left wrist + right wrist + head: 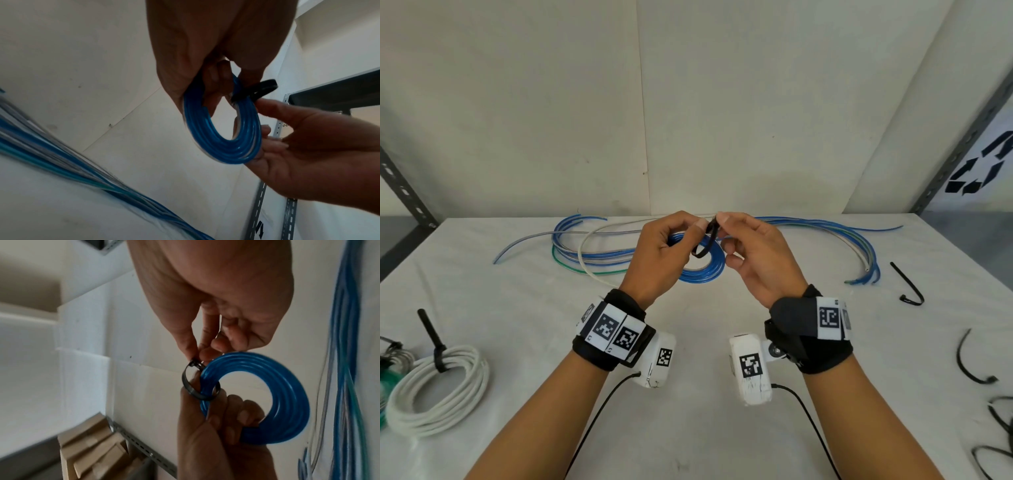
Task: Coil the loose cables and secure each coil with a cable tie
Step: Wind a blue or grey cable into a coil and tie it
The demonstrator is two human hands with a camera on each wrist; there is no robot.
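- Coil (pixel 702 267), blue, is up off the table (pixel 688 428): head view shows my left hand (pixel 654 253) gripping it and my right hand (pixel 753 253) pinching the black tie (pixel 705 245).
- Left wrist: my fingers (pixel 207 91) curl through the coil; the tie loops its top.
- Right wrist: thumb and forefinger clamp the tie's end; the loop around the coil is slack.

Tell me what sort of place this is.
Probably a workshop or storeroom bench: a white-covered table framed by slotted metal shelving uprights, with cardboard boxes stacked nearby and loose cables spread out.
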